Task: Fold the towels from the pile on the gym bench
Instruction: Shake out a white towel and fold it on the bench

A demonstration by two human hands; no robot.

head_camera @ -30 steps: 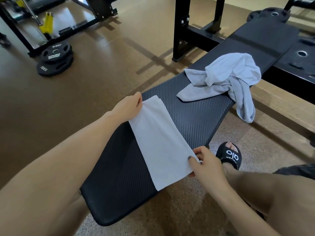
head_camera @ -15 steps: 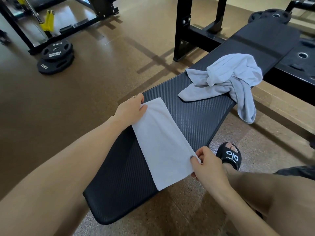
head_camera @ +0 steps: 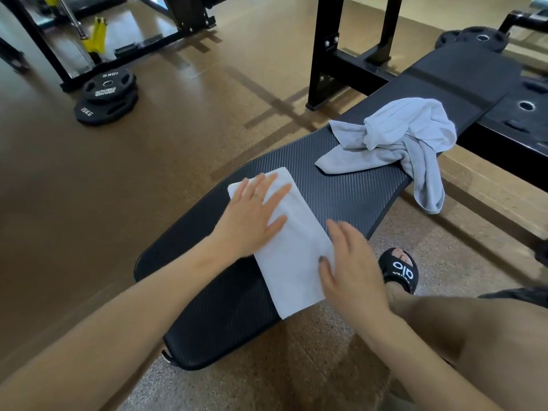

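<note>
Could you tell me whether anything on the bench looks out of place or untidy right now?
Yes: the crumpled towels are bunched in a heap on the bench, with one end hanging over its right edge toward the floor. The white towel under both hands lies flat and neat.

Left hand (head_camera: 252,218) flat on folded white rectangular towel (head_camera: 296,262), right hand (head_camera: 353,268) flat on its right edge, black textured padded counter (head_camera: 341,191), crumpled grey towel pile (head_camera: 406,137) beyond

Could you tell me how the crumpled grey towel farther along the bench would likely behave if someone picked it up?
The grey towel is probably floppy: it lies bunched, one end draping over the bench edge. It looks light for its size, and would likely unfurl and dangle when lifted.
</note>
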